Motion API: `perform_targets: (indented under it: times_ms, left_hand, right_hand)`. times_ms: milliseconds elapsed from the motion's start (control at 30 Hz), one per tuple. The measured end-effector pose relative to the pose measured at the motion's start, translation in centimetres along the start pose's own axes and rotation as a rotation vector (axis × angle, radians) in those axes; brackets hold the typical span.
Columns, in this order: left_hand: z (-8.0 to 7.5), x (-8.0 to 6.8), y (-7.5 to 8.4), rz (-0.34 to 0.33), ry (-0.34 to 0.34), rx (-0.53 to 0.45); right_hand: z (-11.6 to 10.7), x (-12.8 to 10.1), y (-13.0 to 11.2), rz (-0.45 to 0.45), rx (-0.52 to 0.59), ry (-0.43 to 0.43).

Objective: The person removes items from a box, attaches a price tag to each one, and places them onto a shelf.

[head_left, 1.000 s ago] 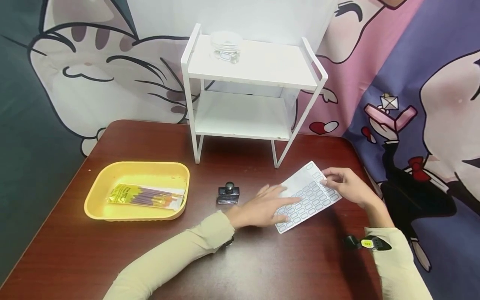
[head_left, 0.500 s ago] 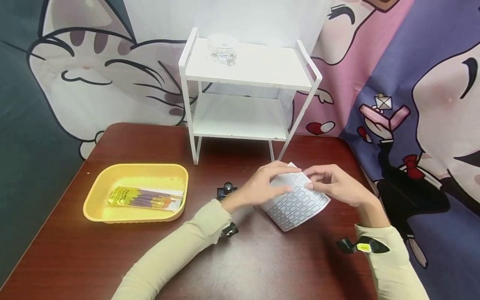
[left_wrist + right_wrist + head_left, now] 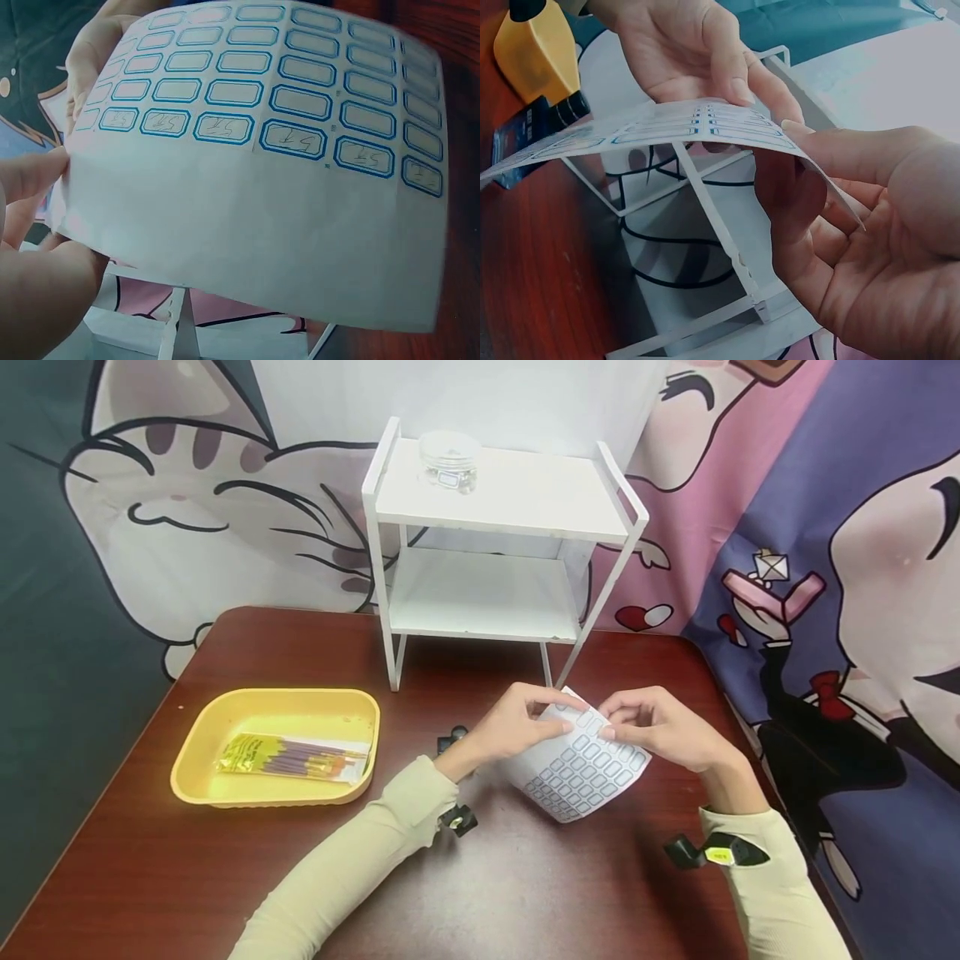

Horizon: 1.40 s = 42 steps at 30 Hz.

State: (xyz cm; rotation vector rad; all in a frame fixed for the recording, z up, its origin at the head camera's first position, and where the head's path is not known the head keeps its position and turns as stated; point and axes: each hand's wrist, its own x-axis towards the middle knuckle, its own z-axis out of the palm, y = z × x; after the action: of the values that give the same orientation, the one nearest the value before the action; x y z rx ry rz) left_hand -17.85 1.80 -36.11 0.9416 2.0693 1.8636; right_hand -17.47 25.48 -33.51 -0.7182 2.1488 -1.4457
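A white sheet of blue-bordered labels (image 3: pixel 581 768) is held up off the dark red table (image 3: pixel 525 885), bowed and tilted. My left hand (image 3: pixel 551 714) pinches its far upper edge, and my right hand (image 3: pixel 611 727) pinches the same edge just to the right. In the left wrist view the label sheet (image 3: pixel 262 150) fills the frame, with my left fingers (image 3: pixel 37 285) at its corner. In the right wrist view the label sheet (image 3: pixel 667 127) arches between my right hand (image 3: pixel 802 142) and my left hand (image 3: pixel 735 86). Some labels carry handwriting.
A small dark ink bottle (image 3: pixel 450 739) stands half hidden behind my left wrist. A yellow tray (image 3: pixel 195 752) with a pack of brushes (image 3: pixel 292 756) lies at the left. A white two-tier shelf (image 3: pixel 502 497) stands behind, with a labelled clear jar (image 3: pixel 448 460) on top.
The sheet lay flat on the table under both hands a second ago. Both hands have since lifted it and bent it, bringing its top edge a little leftward.
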Motion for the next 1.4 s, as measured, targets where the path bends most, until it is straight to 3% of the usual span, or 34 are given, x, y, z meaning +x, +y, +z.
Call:
perform_targets:
  times_ms: [100,333,533,700,1033,1400]
  left_hand:
    - [-0.2,-0.4,1.1,-0.013,-0.021,0.003]
    - [-0.3,-0.4,1.7,-0.050,0.004,-0.002]
    - [0.0,0.1,0.1,-0.102,0.075,-0.006]
    - [0.3,0.5,-1.4,-0.082,0.123,-0.024]
    - [0.3,0.5,-1.8,-0.033,0.160,-0.053]
    - [0.0,0.4,-1.9,-0.046,0.144,-0.077]
  right_hand:
    - [0.0,0.1,0.1,0.009,0.001,0.009]
    - [0.0,0.4,0.3,-0.001,0.045,0.011]
    - [0.0,0.5,0.3,-0.021,0.041,0.023]
    - [0.0,0.6,0.2,-0.036,0.030,0.041]
    - [0.0,0.7,0.0,-0.021,0.060,0.043]
    - [0.6,1.0,0.2,-0.049,0.047,0.041]
